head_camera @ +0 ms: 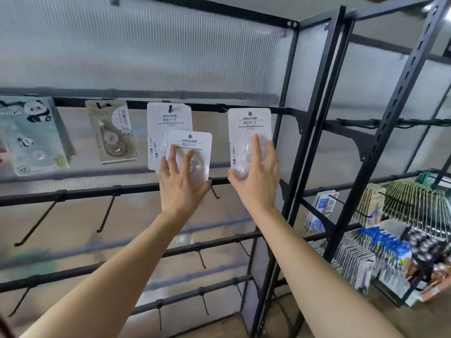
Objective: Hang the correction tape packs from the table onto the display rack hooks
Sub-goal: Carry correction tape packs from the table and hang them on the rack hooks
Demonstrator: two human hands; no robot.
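I am holding one white pack in my left hand, fingers spread over its clear blister, palm under its lower edge. It is overlapping the front of a hung pack on a hook of the rack. My right hand is gripping a second pack, fingers lying flat on its blister, its hole level with the top rail

I see three white correction tape packs: one hanging from a hook, two held upright against the display rack
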